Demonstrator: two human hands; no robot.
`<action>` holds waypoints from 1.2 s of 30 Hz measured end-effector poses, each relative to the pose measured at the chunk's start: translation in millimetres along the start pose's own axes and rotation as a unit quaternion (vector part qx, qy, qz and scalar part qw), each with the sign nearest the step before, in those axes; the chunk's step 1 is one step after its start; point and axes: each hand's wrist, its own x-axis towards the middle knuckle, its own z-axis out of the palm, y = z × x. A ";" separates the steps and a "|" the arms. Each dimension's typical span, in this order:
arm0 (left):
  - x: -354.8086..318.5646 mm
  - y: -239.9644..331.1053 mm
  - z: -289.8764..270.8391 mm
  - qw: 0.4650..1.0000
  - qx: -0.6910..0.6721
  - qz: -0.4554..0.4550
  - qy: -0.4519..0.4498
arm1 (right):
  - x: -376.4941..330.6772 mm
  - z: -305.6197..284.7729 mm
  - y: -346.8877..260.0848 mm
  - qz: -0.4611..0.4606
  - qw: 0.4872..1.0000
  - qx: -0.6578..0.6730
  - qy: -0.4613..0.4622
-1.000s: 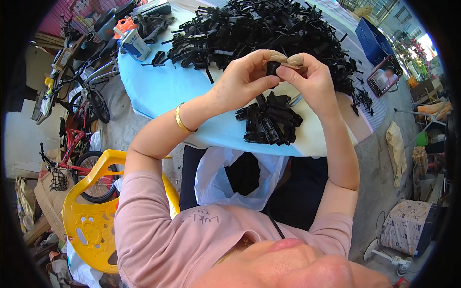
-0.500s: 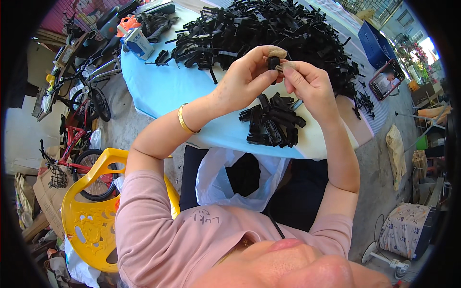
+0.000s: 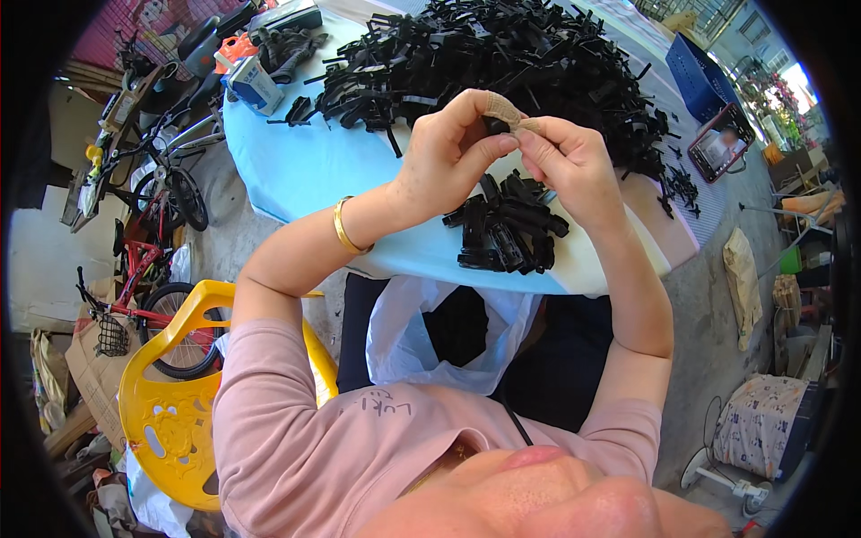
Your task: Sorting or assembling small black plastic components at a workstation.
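My left hand (image 3: 444,157) and my right hand (image 3: 574,166) meet above the near side of the table, fingertips pinched together. A small black part is held between them, now almost wholly hidden by the fingers. Tan tape wraps the left index finger, which curls over the top. The right thumb and index finger press in from the other side. Just below the hands lies a small heap of black plastic clips (image 3: 507,229). Beyond them spreads a large pile of black strap pieces (image 3: 502,63).
A white plastic bag (image 3: 395,336) with black contents sits on my lap. At the far right of the table are a phone (image 3: 720,146) and a blue basket (image 3: 700,81). A blue-and-white box (image 3: 256,85) stands far left. A yellow chair (image 3: 170,394) is beside me.
Half a second ago the black part showed between my fingertips. My left index finger has folded over it, and my right hand has shifted slightly left against the left one.
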 end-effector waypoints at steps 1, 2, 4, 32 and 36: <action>-0.5 -0.4 0.3 1.000 -0.001 -0.001 -0.001 | -0.6 0.7 -1.4 0.006 1.000 0.011 0.001; -0.9 -1.0 0.8 1.000 0.012 0.025 0.009 | -0.9 1.3 -1.6 0.007 1.000 0.011 0.002; -0.6 -1.0 0.9 0.998 0.023 0.052 0.018 | -1.3 1.1 -1.9 -0.030 0.999 -0.028 0.003; 8.0 1.0 -7.1 0.970 -0.055 -0.102 -0.214 | 4.8 -58.3 30.0 -0.052 0.804 -0.593 0.012; 10.6 6.1 -1.2 0.989 0.057 -0.038 -0.133 | 5.9 -56.5 10.8 -0.112 0.901 -0.415 0.058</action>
